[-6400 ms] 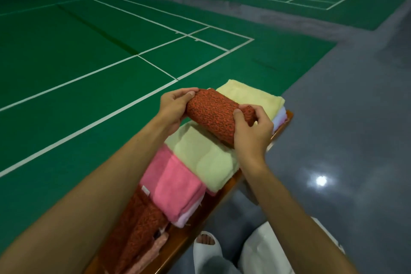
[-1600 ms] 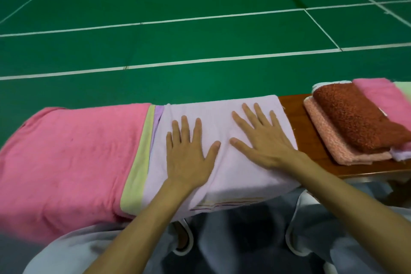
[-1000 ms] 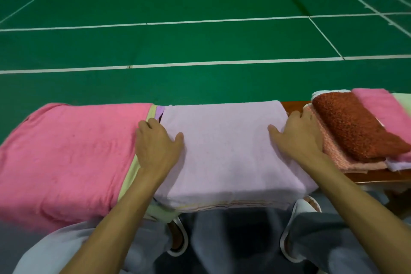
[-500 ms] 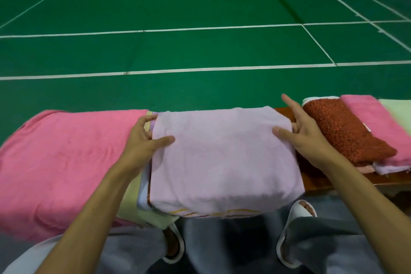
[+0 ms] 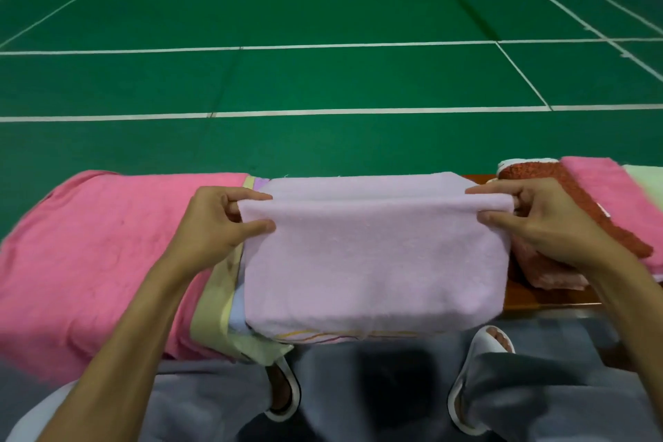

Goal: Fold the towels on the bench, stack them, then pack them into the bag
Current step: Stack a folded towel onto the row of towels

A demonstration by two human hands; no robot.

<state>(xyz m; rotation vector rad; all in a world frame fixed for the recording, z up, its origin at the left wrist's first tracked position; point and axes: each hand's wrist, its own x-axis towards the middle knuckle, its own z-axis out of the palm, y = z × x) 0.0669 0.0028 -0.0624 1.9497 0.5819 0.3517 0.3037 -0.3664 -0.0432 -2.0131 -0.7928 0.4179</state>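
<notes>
A lilac towel (image 5: 373,262) lies folded on the wooden bench (image 5: 552,298) right in front of me. My left hand (image 5: 219,226) pinches its left far corner and my right hand (image 5: 538,222) pinches its right far corner, lifting the far fold up off the layer beneath. Under it lie a pale yellow towel (image 5: 211,312) and a wide pink towel (image 5: 89,255) spread to the left. On the right sit folded towels: a rust one (image 5: 592,219), a salmon one (image 5: 549,269), a pink one (image 5: 617,204) and a pale green one (image 5: 645,179). No bag is in view.
Green court floor (image 5: 323,82) with white lines stretches beyond the bench. My knees in grey trousers (image 5: 538,398) and white slippers (image 5: 466,387) are below the bench's near edge.
My hands went from pressing flat on the lilac towel to its two side edges, then gripped its far corners and raised that fold toward me.
</notes>
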